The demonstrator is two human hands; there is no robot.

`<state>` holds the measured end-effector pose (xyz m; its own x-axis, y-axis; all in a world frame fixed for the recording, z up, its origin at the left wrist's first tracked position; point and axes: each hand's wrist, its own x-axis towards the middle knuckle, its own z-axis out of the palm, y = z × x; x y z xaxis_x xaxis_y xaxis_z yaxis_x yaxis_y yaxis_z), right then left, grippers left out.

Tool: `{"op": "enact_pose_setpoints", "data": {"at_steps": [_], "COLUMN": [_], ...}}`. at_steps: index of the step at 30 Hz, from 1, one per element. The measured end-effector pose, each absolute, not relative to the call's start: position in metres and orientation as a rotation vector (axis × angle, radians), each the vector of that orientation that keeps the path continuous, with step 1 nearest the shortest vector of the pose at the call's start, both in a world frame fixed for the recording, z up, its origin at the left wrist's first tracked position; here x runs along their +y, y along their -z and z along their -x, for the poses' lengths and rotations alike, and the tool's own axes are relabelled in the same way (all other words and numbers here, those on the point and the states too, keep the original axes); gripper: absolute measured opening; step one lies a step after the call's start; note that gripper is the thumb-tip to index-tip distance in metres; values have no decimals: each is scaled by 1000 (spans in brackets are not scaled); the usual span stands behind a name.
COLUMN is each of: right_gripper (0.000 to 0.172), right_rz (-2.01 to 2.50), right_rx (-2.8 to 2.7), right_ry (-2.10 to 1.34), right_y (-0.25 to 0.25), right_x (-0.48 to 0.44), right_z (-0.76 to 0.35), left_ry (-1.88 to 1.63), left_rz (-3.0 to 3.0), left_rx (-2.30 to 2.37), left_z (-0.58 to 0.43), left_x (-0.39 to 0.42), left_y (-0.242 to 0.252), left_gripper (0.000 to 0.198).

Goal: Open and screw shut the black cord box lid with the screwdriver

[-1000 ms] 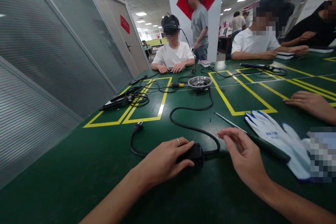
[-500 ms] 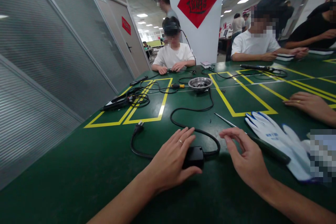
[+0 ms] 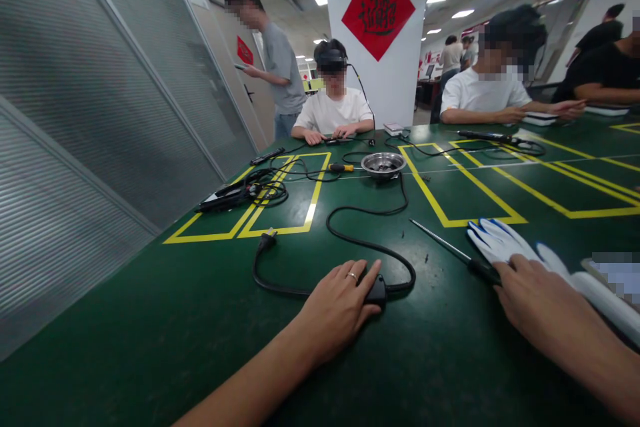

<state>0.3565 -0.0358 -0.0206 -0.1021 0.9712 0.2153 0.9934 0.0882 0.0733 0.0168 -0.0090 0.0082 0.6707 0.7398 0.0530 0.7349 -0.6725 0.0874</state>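
My left hand (image 3: 337,307) lies over a black box on a power cord (image 3: 376,290), fingers across its top and thumb at the near side. The hand hides much of the box. From it the cord runs left to a two-prong plug (image 3: 269,235) and curves away on the right. On the right, my right hand (image 3: 540,300) is closed round the handle of a screwdriver (image 3: 450,247), whose long shaft points away to the left. White work gloves with blue edging (image 3: 493,237) lie just beyond that hand. Small dark pieces, perhaps screws (image 3: 427,258), are on the table between my hands.
Farther back stand a metal bowl (image 3: 383,163) with dark bits in it and a yellow-handled screwdriver (image 3: 342,167). Coiled black cables (image 3: 260,190) lie at the left. Yellow tape marks rectangles on the green table (image 3: 175,347). Several people are across it.
My right hand has moved right and taken hold of the screwdriver handle. My left hand stays at the black box, fingers drawn in closer. The other person's hand at the right is gone from view.
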Motion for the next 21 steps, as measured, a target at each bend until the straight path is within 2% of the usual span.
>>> {"op": "enact_pose_setpoints", "data": {"at_steps": [4, 10, 14, 19, 21], "right_gripper": [24, 33, 45, 45, 44], "right_rz": [2015, 1974, 1989, 1783, 1546], "right_rx": [-2182, -2120, -1725, -1289, -1056], "right_ry": [215, 172, 85, -60, -291], "right_y": [25, 15, -24, -65, -64], "right_x": [-29, -30, -28, -14, -5], "right_z": [-359, -354, -341, -329, -328], "left_ry": [-127, -185, -226, -377, -389], "left_rz": [-2815, -2742, -2691, -2729, -2754], "left_rx": [1255, 1213, 1129, 1102, 1118], "left_z": [-15, -13, -10, -9, -11], "left_x": [-9, -10, -6, -6, -8], "left_y": [-8, -8, -8, -16, -18], "left_gripper": [69, 58, 57, 61, 67]}}
